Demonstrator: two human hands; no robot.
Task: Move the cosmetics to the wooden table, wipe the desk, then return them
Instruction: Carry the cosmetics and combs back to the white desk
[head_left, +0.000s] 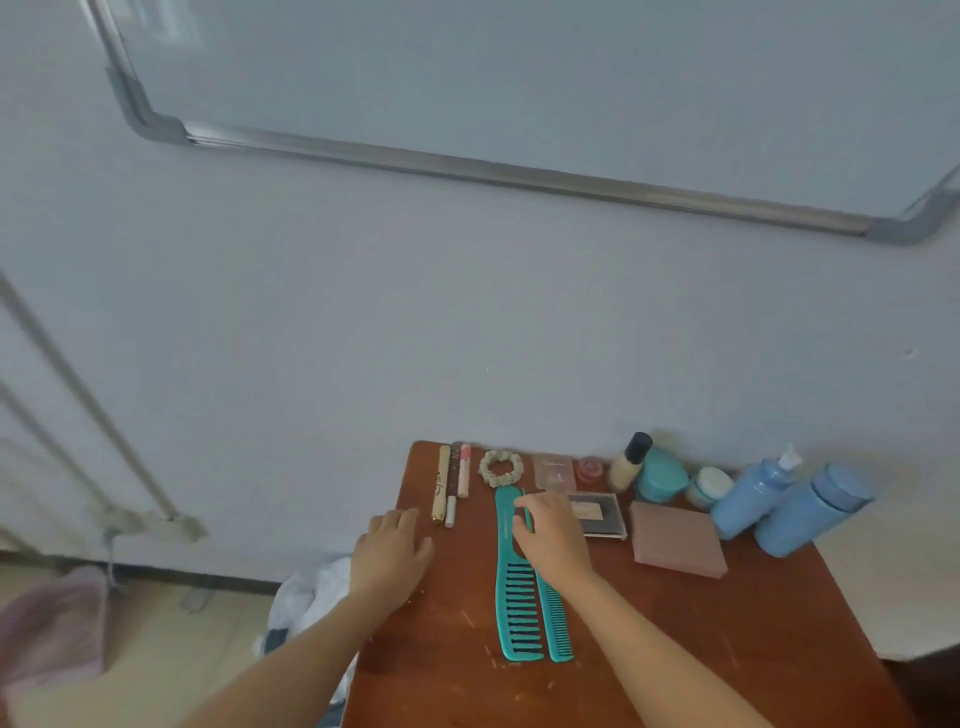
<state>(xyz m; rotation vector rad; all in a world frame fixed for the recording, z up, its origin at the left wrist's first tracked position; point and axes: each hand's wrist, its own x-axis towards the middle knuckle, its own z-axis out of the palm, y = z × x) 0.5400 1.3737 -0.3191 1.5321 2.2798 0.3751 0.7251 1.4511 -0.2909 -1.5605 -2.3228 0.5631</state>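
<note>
Tabletop (727, 649) of reddish-brown wood, scuffed with pale scratches, pushed against a plain wall; all the cosmetics sit on it. My left hand (395, 551) lies palm down near the left edge, fingers loose, holding nothing, just beside the lower tip of the gold tube (441, 483). My right hand (550, 535) is on the two teal plastic combs, fingers bent down onto their upper ends; can't tell if it pinches one or only touches.

The wide-tooth comb (514, 597) and fine-tooth comb (556, 623) lie side by side, touching, long and flat. Left row: gold tube, dark patterned pencil (453, 480) with a white tip, short pink tube (464, 470), all slim, parallel and close together. Next to them is a cream scrunchie (500, 467), a ruffled ring.

Back row along the wall: clear square case (555, 472), small pink round jar (590, 468), beige bottle (628, 462) with a black cap, tilted in the view, teal round jar (661, 475), small white-lidded jar (709, 486), blue pump bottle (753, 493), blue cylinder bottle (810, 512), matte. In front of them is a black-framed compact (597, 514), partly under my right hand, and a flat dusty-pink rectangular palette (678, 538).

A whiteboard (519, 78) with a metal frame hangs above. White crumpled material (311, 592) sits beside the table's left edge, below my left wrist; can't tell whether it is cloth or plastic.
</note>
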